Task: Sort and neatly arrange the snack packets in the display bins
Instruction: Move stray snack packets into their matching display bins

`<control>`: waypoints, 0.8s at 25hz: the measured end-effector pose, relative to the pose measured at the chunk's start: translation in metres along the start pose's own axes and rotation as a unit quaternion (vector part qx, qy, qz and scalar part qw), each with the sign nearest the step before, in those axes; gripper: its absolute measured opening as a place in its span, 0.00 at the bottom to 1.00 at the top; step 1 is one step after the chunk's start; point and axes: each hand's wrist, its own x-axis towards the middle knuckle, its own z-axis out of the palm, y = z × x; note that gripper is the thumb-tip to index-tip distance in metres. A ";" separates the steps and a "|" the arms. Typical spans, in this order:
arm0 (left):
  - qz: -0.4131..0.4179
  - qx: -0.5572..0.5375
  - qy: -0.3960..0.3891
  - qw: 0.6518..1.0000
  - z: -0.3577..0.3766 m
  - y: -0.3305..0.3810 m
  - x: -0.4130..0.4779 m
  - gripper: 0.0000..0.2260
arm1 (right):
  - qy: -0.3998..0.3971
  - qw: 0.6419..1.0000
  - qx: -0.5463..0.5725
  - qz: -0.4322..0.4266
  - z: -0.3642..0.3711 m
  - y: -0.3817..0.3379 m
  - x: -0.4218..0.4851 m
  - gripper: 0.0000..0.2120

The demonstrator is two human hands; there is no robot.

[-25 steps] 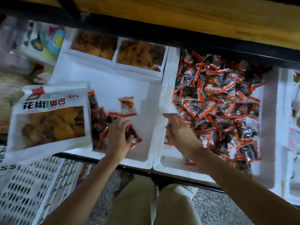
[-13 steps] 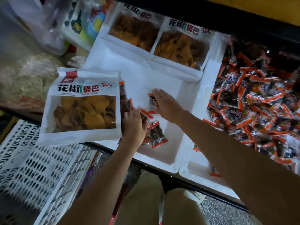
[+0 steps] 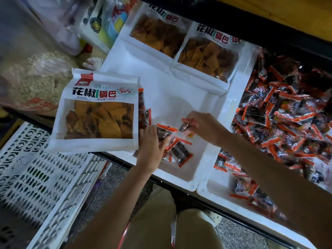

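A white display bin [image 3: 179, 97] holds a few small orange-edged snack packets [image 3: 181, 151] at its near end. My left hand [image 3: 152, 148] rests on this little pile and holds one packet [image 3: 164, 131] with its thumb. My right hand [image 3: 204, 126] pinches another small packet [image 3: 186, 125] just above the bin floor. The bin to the right [image 3: 224, 194] is heaped with several of the same packets [image 3: 287, 115]. A big white bag of chips [image 3: 100, 112] lies over the left bin's near left corner.
Two more big chip bags [image 3: 208, 53] lie at the far end of the left bin. White perforated crates [image 3: 36, 177] stand at the lower left. A clear sack of pale flakes [image 3: 36, 78] sits at the left. A dark shelf rail [image 3: 269, 22] runs above the bins.
My right hand left the full right bin, crossed to the left bin and took hold of a small packet. My left hand stayed on the pile. The view swung left.
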 end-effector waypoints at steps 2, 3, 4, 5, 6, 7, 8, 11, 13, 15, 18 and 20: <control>-0.010 -0.022 0.011 1.000 0.000 0.003 -0.002 0.22 | -0.063 0.995 -0.071 -0.023 0.016 0.002 -0.005 0.17; -0.008 -0.017 0.003 1.000 0.001 0.003 -0.003 0.21 | -0.085 0.990 -0.104 -0.038 0.026 0.001 -0.007 0.19; -0.003 -0.009 -0.019 1.000 0.002 0.001 -0.004 0.21 | -0.106 0.984 -0.131 -0.051 0.036 0.000 -0.008 0.21; -0.001 -0.006 -0.045 0.999 0.004 -0.003 -0.004 0.20 | -0.118 0.980 -0.148 -0.059 0.044 -0.002 -0.010 0.24; -0.005 0.000 -0.069 0.998 0.005 -0.007 -0.004 0.20 | -0.119 0.980 -0.147 -0.057 0.049 -0.004 -0.012 0.26; -0.011 0.008 -0.085 0.996 0.006 -0.011 -0.004 0.20 | -0.115 0.984 -0.130 -0.044 0.052 -0.004 -0.012 0.27; -0.013 0.016 -0.093 0.995 0.006 -0.015 -0.003 0.20 | -0.115 0.986 -0.115 -0.031 0.052 -0.003 -0.012 0.27; 0.005 0.066 -0.101 0.993 0.008 -0.015 -0.004 0.17 | -0.130 0.976 -0.174 -0.029 0.048 -0.005 -0.016 0.19; 0.026 0.122 -0.112 0.986 0.008 -0.012 -0.006 0.16 | -0.067 0.982 -0.177 -0.020 0.043 -0.006 -0.023 0.16; 0.041 0.169 -0.129 0.976 0.007 -0.011 -0.005 0.15 | 0.037 0.993 -0.112 0.000 0.034 -0.003 -0.032 0.12; 0.054 0.246 -0.173 0.952 0.006 -0.005 -0.001 0.20 | 0.143 0.989 -0.021 0.025 0.010 0.007 -0.044 0.09; 0.045 0.282 -0.207 0.936 0.006 0.002 0.006 0.21 | 0.180 0.983 0.001 0.017 0.000 0.012 -0.052 0.10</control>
